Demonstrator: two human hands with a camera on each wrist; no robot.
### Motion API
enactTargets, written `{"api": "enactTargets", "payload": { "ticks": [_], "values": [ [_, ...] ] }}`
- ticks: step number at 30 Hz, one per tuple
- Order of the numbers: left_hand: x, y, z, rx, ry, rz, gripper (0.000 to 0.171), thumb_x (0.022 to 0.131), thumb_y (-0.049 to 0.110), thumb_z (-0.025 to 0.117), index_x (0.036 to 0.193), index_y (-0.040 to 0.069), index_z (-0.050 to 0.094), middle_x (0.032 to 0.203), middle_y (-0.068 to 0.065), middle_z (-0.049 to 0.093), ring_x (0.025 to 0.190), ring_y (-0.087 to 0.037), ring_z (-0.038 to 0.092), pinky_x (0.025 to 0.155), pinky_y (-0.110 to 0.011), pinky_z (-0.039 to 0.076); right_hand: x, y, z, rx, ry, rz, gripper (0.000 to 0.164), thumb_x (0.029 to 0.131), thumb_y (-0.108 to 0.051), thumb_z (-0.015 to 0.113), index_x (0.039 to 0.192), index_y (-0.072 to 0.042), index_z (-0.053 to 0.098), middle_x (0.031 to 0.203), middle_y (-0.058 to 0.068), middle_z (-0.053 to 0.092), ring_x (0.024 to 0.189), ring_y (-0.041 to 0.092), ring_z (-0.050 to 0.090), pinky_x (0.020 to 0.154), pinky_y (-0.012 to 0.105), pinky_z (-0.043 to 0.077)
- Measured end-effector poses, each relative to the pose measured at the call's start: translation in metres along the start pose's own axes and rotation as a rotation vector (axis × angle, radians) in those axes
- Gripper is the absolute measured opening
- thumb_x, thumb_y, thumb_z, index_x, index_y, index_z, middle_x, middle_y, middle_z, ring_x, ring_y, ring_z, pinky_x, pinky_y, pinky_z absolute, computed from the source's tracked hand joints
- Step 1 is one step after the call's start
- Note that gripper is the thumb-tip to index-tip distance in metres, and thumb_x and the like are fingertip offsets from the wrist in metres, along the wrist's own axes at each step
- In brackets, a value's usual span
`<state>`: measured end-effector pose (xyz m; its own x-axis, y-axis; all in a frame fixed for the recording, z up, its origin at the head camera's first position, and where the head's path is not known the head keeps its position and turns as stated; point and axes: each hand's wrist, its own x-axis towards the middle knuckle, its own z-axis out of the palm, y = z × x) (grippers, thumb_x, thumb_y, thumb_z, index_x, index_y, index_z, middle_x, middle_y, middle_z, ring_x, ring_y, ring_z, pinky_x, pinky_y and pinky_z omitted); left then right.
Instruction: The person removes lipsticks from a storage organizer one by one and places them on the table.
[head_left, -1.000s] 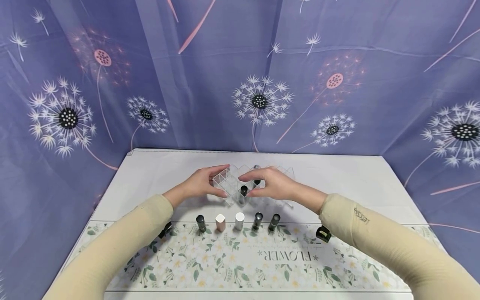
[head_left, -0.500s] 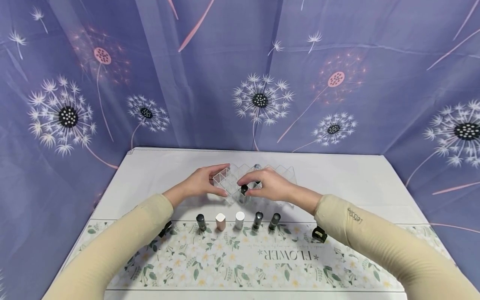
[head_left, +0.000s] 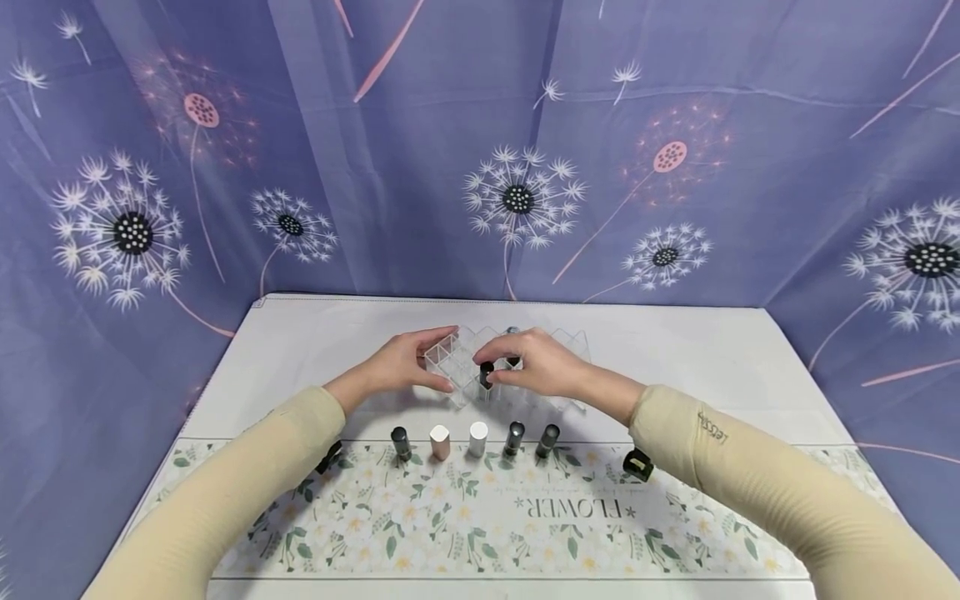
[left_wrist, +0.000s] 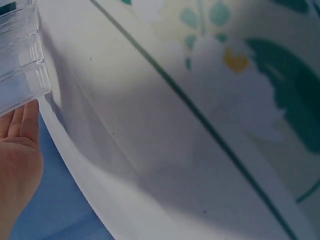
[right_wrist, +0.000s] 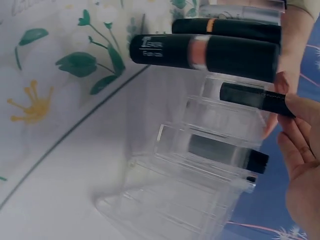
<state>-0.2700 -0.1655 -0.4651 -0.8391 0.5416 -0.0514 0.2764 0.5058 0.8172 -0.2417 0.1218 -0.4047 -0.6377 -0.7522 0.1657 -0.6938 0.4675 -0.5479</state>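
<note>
A clear plastic lipstick organizer [head_left: 467,385] with diamond compartments stands at the back middle of the table. My left hand [head_left: 397,364] grips its left end, fingers at the back corner and thumb at the front. In the left wrist view, that hand's fingers [left_wrist: 22,120] lie against the organizer's end. My right hand [head_left: 538,364] pinches a black lipstick [right_wrist: 252,99] by its end, between thumb and fingertips, at a front compartment. Another dark lipstick [head_left: 513,360] stands in a compartment behind, partly hidden by the right hand.
In front of the organizer stands a row of lipsticks: a black one [head_left: 401,444], a rose one [head_left: 440,444], a white one [head_left: 477,440] and two more black ones, including the rightmost lipstick [head_left: 548,442]. A flower-print mat [head_left: 450,542] covers the near table; a purple curtain [head_left: 405,208] hangs behind.
My right fingers, spread around the black lipstick before, have closed to pinch it, and the lipstick now sits slightly higher. My left hand stays on the organizer.
</note>
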Motion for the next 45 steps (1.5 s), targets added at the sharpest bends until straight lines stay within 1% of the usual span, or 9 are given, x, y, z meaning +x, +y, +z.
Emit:
{"api": "enactTargets", "payload": {
  "ticks": [4, 8, 13, 23, 26, 30, 36, 40, 45],
  "values": [
    [0.0, 0.0, -0.001, -0.007, 0.0, -0.001, 0.104, 0.078, 0.02, 0.098, 0.165, 0.016, 0.042, 0.164, -0.011, 0.05, 0.137, -0.031, 0.06, 0.106, -0.04, 0.056, 0.0, -0.005, -0.009, -0.005, 0.016, -0.015, 0.033, 0.096, -0.011, 0.081, 0.128, -0.008, 0.078, 0.126, 0.005, 0.078, 0.114, 0.023, 0.075, 0.097, 0.04, 0.061],
    [0.0, 0.001, -0.002, -0.002, -0.001, 0.003, 0.103, 0.078, 0.021, 0.098, 0.165, 0.016, 0.043, 0.165, -0.01, 0.048, 0.139, -0.03, 0.059, 0.105, -0.04, 0.056, -0.002, -0.009, -0.019, -0.014, 0.042, -0.06, 0.032, 0.095, -0.011, 0.082, 0.127, -0.007, 0.078, 0.124, 0.005, 0.079, 0.113, 0.023, 0.075, 0.095, 0.042, 0.062],
    [-0.002, 0.0, -0.002, -0.001, -0.004, 0.004, 0.103, 0.079, 0.021, 0.098, 0.165, 0.016, 0.043, 0.166, -0.01, 0.047, 0.142, -0.031, 0.056, 0.106, -0.041, 0.056, -0.008, -0.016, -0.033, -0.012, 0.084, -0.107, 0.031, 0.094, -0.01, 0.083, 0.125, -0.007, 0.079, 0.124, 0.003, 0.079, 0.116, 0.022, 0.074, 0.098, 0.041, 0.06],
    [-0.002, -0.003, -0.002, -0.008, -0.012, 0.002, 0.104, 0.08, 0.023, 0.098, 0.166, 0.016, 0.041, 0.166, -0.013, 0.045, 0.138, -0.031, 0.06, 0.106, -0.041, 0.056, -0.028, -0.026, -0.05, -0.044, 0.105, -0.087, 0.03, 0.094, -0.011, 0.084, 0.124, -0.01, 0.08, 0.122, 0.001, 0.079, 0.119, 0.024, 0.074, 0.102, 0.042, 0.059],
    [-0.002, -0.002, -0.002, -0.006, -0.015, 0.0, 0.104, 0.08, 0.024, 0.097, 0.166, 0.016, 0.041, 0.165, -0.014, 0.045, 0.13, -0.031, 0.065, 0.105, -0.042, 0.056, -0.037, -0.026, -0.054, -0.049, 0.107, -0.082, 0.031, 0.093, -0.01, 0.084, 0.123, -0.01, 0.08, 0.121, 0.0, 0.08, 0.117, 0.023, 0.074, 0.1, 0.042, 0.06],
    [-0.002, -0.002, -0.003, 0.001, -0.019, -0.005, 0.104, 0.08, 0.026, 0.097, 0.167, 0.016, 0.04, 0.165, -0.016, 0.046, 0.112, -0.026, 0.071, 0.099, -0.042, 0.058, -0.049, -0.028, -0.06, -0.039, 0.117, -0.077, 0.031, 0.092, -0.007, 0.084, 0.123, -0.011, 0.08, 0.12, -0.002, 0.08, 0.114, 0.021, 0.075, 0.096, 0.04, 0.061],
    [-0.001, -0.002, -0.004, 0.004, -0.027, -0.011, 0.106, 0.08, 0.028, 0.097, 0.167, 0.017, 0.039, 0.165, -0.016, 0.046, 0.095, -0.017, 0.071, 0.091, -0.035, 0.058, -0.068, -0.028, -0.067, -0.037, 0.129, -0.054, 0.031, 0.09, -0.004, 0.085, 0.121, -0.011, 0.08, 0.121, -0.001, 0.08, 0.113, 0.021, 0.075, 0.095, 0.039, 0.062],
    [-0.001, -0.001, -0.004, 0.006, -0.025, -0.006, 0.106, 0.08, 0.028, 0.098, 0.167, 0.017, 0.039, 0.164, -0.016, 0.047, 0.088, -0.017, 0.069, 0.088, -0.034, 0.057, -0.08, -0.026, -0.07, -0.045, 0.138, -0.037, 0.033, 0.089, -0.002, 0.085, 0.12, -0.012, 0.081, 0.12, -0.002, 0.08, 0.111, 0.02, 0.076, 0.094, 0.038, 0.063],
    [-0.001, 0.0, -0.003, 0.007, -0.025, 0.006, 0.105, 0.08, 0.028, 0.098, 0.167, 0.016, 0.04, 0.164, -0.016, 0.047, 0.094, -0.017, 0.071, 0.092, -0.037, 0.057, -0.095, -0.024, -0.073, -0.071, 0.153, -0.049, 0.035, 0.089, 0.0, 0.085, 0.12, -0.014, 0.081, 0.119, -0.003, 0.08, 0.108, 0.018, 0.077, 0.092, 0.036, 0.063]
  ]
}}
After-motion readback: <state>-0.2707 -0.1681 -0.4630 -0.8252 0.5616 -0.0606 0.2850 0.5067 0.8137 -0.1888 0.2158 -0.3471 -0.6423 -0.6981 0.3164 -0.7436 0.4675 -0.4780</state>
